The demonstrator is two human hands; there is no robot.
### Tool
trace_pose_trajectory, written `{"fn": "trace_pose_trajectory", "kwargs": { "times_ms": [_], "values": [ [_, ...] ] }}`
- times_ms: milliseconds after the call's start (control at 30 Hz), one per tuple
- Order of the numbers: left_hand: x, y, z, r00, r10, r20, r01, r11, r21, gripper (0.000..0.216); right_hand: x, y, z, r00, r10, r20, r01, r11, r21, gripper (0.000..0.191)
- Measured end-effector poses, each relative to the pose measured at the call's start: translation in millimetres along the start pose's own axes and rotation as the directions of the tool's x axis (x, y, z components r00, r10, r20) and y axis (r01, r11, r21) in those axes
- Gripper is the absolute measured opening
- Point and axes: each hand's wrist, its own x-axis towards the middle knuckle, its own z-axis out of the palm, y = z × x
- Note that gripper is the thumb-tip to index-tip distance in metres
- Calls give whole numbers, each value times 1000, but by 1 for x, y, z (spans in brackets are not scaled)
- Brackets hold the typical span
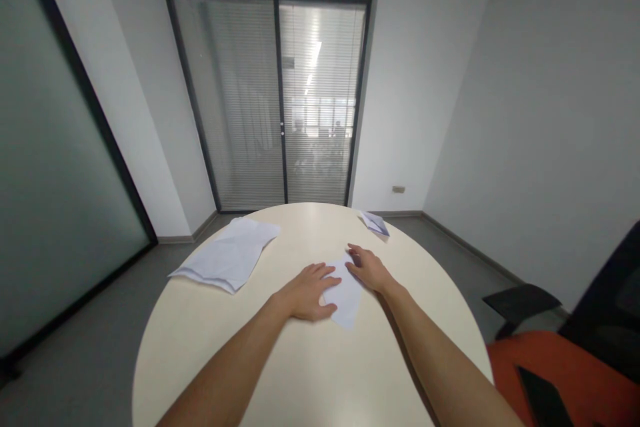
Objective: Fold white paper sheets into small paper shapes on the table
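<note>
A small sheet of white paper (345,303) lies on the round cream table (310,373) between my hands. My left hand (311,293) rests at its left side, palm down, fingers spread, the fingertips over the paper's left edge. At the upper right edge of the sheet is my right hand (369,268), its fingers apart and bent a little toward the paper. Part of the sheet is hidden under the hands. Neither hand grips anything that I can see.
Several larger white sheets (230,250) lie stacked at the table's left edge. A folded piece of paper (375,223) sits near the far right rim. To the right stands an orange-seated chair (590,380) with a dark object (545,397) on it. Beyond is a glass partition (280,107) with blinds.
</note>
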Motion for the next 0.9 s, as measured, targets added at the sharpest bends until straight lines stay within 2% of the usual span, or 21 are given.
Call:
{"fn": "trace_pose_trajectory", "kwargs": {
  "times_ms": [267,467,900],
  "values": [
    [-1,3,-3,999,32,-43,-30,998,47,70,4,-2,0,1000,4,-13,-5,997,-74,42],
    [0,8,-4,997,68,-22,-67,997,26,79,5,-5,0,999,-6,-43,0,990,-139,27],
    [3,4,2,997,68,26,-68,998,7,83,5,-14,-4,995,97,36,-91,984,-156,37]
  ]
}}
